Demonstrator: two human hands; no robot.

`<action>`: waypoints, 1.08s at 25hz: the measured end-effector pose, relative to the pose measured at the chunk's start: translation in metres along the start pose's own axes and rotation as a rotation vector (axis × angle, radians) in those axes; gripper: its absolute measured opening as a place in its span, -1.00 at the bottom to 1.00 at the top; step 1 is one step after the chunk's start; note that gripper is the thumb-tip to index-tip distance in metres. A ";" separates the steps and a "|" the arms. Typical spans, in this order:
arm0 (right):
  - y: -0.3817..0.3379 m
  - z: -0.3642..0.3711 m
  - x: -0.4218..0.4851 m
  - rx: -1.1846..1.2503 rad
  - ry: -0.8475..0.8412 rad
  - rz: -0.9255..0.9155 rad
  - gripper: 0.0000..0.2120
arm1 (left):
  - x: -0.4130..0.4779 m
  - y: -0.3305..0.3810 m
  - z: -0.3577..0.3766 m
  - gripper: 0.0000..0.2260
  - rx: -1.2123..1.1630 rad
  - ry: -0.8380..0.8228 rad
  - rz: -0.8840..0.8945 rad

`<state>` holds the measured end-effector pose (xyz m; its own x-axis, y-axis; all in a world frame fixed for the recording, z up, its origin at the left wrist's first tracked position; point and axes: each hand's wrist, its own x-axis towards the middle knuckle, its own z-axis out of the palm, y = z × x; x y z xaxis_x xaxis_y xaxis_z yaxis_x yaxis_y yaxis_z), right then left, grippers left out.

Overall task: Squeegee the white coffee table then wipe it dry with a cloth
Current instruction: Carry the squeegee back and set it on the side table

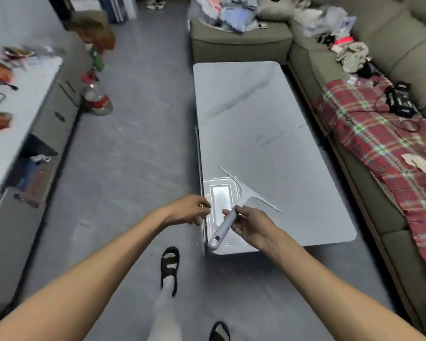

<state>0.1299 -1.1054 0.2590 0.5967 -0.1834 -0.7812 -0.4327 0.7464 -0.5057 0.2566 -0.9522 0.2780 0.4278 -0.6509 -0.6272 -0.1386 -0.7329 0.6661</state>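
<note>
Head view: squeegee (231,212) between right fingers (241,212).

grey floor (133,148), cluttered olive sofa (241,43), plaid blanket (379,143)

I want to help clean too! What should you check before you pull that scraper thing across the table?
1. Squeegee gripped: ok, the right hand holds its handle.
2. Blade touching the coffee table: cannot tell, it looks to sit at or just above the near end.
3. Tabletop free of objects: ok, nothing lies on it.
4. Left hand out of the blade's path: ok, it hovers at the table's left edge, holding nothing.
5. Drying cloth ready: cannot tell, none clearly visible nearby.
</note>
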 end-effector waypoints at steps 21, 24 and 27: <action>0.455 0.252 -0.239 -0.894 -0.490 0.028 -0.70 | -0.550 -0.322 0.157 -0.82 -0.209 0.470 -0.502; 0.521 0.274 -0.272 -0.943 -0.487 0.032 -0.72 | -0.611 -0.366 0.181 -0.77 -0.261 0.533 -0.507; 0.569 0.305 -0.277 -0.984 -0.486 0.014 -0.72 | -0.641 -0.412 0.192 -0.72 -0.322 0.589 -0.521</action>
<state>-0.0759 -0.4351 0.2996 0.6965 0.2541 -0.6710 -0.6629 -0.1299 -0.7373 -0.1322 -0.2707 0.3284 0.7739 0.0291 -0.6327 0.4283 -0.7599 0.4889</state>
